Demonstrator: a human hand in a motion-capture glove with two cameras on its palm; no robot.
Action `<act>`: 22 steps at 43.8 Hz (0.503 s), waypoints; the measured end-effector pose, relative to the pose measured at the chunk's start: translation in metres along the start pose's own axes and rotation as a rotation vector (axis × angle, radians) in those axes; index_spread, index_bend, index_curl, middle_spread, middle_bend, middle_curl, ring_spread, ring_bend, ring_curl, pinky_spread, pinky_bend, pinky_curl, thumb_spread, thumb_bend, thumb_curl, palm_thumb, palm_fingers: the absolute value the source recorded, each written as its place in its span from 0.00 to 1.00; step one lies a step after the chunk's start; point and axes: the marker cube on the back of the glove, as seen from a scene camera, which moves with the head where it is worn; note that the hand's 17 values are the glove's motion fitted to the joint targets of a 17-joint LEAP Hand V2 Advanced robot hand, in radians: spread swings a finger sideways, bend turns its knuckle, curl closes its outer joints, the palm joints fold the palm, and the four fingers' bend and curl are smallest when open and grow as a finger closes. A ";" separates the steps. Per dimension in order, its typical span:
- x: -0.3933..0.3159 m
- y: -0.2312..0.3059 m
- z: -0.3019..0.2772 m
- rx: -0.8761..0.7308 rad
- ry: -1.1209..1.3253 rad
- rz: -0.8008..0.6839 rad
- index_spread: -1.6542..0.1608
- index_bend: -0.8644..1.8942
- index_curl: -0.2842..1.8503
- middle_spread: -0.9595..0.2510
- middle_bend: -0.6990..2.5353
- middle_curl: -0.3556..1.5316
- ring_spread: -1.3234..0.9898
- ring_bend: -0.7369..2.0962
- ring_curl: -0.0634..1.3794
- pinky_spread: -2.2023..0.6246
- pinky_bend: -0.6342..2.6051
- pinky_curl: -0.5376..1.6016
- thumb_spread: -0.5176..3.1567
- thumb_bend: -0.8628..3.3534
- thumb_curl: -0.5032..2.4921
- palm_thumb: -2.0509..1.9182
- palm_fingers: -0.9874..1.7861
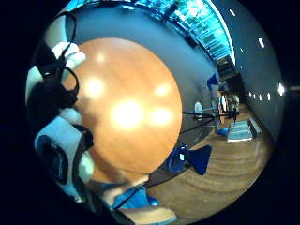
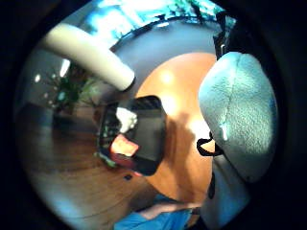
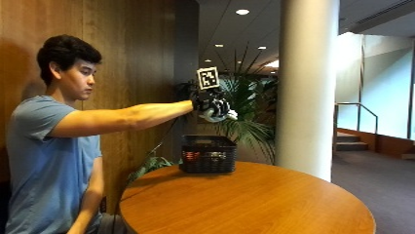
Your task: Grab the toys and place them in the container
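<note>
One pale plush toy (image 3: 220,116) sits gripped in the curled fingers of the gloved right hand (image 3: 209,105), held at mid-frame directly above the black container (image 3: 207,154) on the desk (image 3: 259,200)
</note>
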 end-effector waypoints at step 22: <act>-0.111 0.019 -0.016 0.045 -0.241 -0.164 0.71 0.39 0.24 0.42 0.33 0.52 0.37 0.63 0.42 0.63 0.54 0.45 0.32 0.25 0.47 0.70 0.71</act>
